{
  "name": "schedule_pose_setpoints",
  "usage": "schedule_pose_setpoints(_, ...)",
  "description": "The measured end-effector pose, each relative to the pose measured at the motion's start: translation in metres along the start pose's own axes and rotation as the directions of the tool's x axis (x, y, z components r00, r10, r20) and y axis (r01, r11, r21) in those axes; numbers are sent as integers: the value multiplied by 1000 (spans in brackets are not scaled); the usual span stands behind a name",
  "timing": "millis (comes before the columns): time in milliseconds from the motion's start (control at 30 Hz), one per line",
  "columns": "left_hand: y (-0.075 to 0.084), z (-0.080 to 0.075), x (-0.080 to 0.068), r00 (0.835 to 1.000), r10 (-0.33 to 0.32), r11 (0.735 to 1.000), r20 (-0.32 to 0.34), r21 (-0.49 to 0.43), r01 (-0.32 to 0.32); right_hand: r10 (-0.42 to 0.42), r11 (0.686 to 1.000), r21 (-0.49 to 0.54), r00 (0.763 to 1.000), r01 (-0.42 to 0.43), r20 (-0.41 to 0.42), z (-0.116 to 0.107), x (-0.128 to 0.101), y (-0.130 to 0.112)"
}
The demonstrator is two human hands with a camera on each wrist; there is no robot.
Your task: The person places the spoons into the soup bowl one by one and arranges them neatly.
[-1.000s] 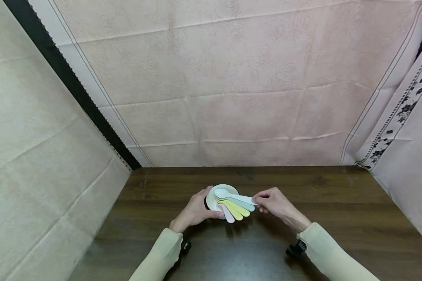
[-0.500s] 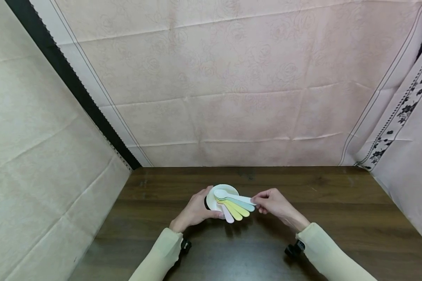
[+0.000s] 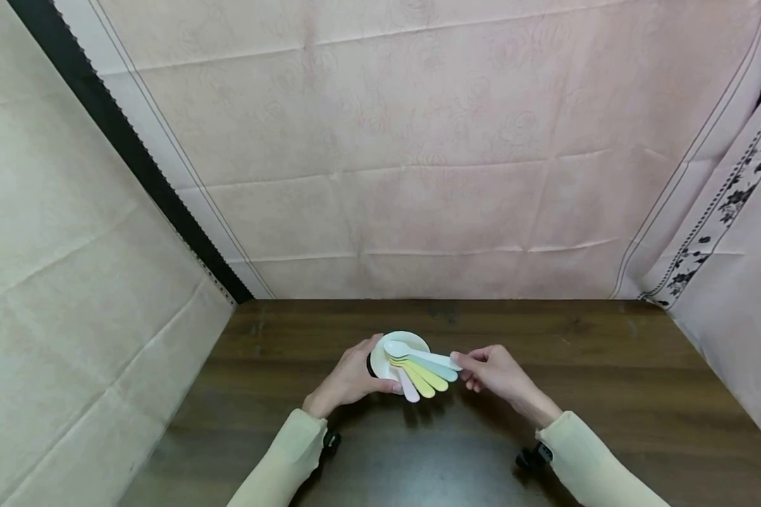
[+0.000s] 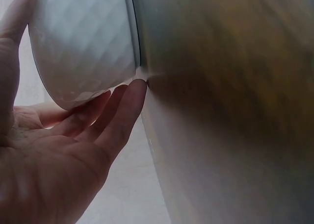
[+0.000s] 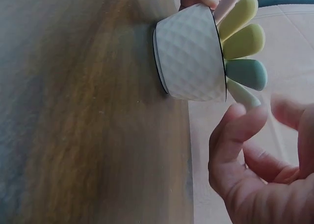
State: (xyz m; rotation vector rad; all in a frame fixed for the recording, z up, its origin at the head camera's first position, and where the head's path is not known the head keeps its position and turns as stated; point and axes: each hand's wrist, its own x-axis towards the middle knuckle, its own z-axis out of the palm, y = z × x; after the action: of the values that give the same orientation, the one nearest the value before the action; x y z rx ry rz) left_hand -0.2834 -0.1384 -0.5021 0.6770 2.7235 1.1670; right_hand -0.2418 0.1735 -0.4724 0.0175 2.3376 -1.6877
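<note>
A white bowl [image 3: 412, 339] with a diamond-patterned wall [image 5: 191, 52] stands on the dark wooden table [image 3: 609, 394]. Several plastic spoons fan out of it toward me: white [image 3: 418, 354], teal [image 3: 442, 370], two yellowish ones [image 5: 243, 40] and pink [image 3: 409, 387]. My left hand [image 3: 349, 384] cups the bowl's left side, palm and fingers curled against its wall [image 4: 83, 42]. My right hand [image 3: 497, 377] sits at the end of the white spoon's handle [image 5: 243, 94]. Its thumb tip is at the handle, while the blurred forefinger stands apart from it.
Pale pink cloth hangs behind the table, beige cloth on the left and a flower-bordered one [image 3: 735, 190] on the right. A black strip [image 3: 127, 148] runs down the back left corner. Bare tabletop lies on both sides of the bowl.
My right hand has slid slightly toward me and its forefinger has come off the white spoon's handle. The bowl, spoons and left hand stay put.
</note>
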Motion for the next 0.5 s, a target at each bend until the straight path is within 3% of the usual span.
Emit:
schedule_pose_setpoints(167, 2, -3, -3, 999, 30, 999, 12, 25, -30, 26, 1000, -13, 996, -27, -86, -4, -11, 5)
schedule_pose_setpoints(367, 3, -6, -8, 998, -61, 998, 24, 35, 60, 36, 999, -9, 989, -38, -145, -18, -21, 9)
schedule_pose_setpoints(500, 2, -13, -15, 997, -72, 997, 3, 29, 72, -6, 995, -102, 981, -14, -194, -30, -28, 17)
